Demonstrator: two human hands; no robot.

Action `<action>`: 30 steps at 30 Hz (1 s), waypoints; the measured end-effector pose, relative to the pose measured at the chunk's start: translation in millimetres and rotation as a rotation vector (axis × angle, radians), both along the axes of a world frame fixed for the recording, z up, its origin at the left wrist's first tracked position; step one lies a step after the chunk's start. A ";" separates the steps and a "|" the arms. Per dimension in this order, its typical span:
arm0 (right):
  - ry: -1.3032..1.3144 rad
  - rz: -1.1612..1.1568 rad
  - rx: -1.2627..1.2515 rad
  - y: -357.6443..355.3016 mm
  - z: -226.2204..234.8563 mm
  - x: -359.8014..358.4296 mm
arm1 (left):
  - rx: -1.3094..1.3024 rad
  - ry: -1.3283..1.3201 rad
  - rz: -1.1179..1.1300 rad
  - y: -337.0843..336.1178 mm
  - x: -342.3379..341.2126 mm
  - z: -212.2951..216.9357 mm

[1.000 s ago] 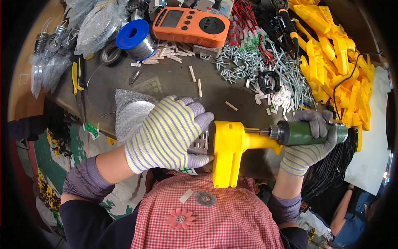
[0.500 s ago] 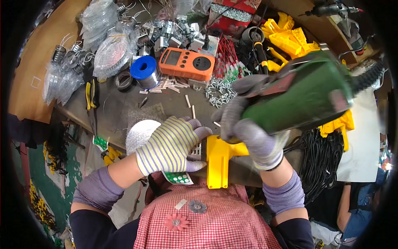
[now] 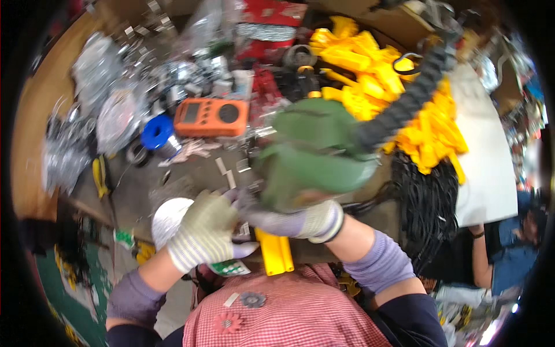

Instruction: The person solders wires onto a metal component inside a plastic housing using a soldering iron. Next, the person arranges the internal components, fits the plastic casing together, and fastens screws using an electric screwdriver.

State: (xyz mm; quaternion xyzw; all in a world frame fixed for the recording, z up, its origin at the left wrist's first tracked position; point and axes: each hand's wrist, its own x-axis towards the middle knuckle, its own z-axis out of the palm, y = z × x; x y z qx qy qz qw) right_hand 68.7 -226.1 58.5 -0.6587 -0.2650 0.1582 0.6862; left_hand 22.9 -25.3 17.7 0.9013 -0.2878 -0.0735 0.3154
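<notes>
My right hand, in a striped glove, grips a green power tool with a thick ribbed black cord sleeve. The tool is blurred and its working end is hidden. Below that hand a yellow plastic part juts over the table's near edge, its upper portion covered by hand and tool. Just left of the part is my gloved left hand, thumb stretched out apart from the fingers. The fingertips blur close to my right hand, and I see nothing held there. A round white piece lies beside the left wrist.
An orange meter, a blue solder spool and yellow-handled pliers lie on the left half. Behind the tool is a pile of yellow parts. Black cables hang at right, near another person's arm.
My right hand has brought the green tool left and turned it, and it now covers the yellow part's upper portion. The whole view has shifted, with the table's things appearing farther left.
</notes>
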 end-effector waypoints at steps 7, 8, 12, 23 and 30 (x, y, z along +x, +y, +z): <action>-0.267 -0.182 0.154 13.5 12.0 -9.2 | -0.200 0.028 0.115 -9.5 -14.6 5.6; -0.213 -0.128 0.165 10.8 15.4 -4.7 | -0.193 0.024 0.100 -11.1 -12.8 6.7; 0.150 -0.032 0.560 -8.2 39.9 -10.9 | -0.166 0.078 0.067 -5.7 -0.3 7.4; -0.604 -1.019 -1.306 -266.2 19.9 -42.2 | -0.100 -0.242 0.039 -33.6 -0.8 36.0; -0.582 -1.061 -1.507 -309.7 -14.8 -30.6 | 0.554 0.050 -0.201 -140.7 37.7 45.4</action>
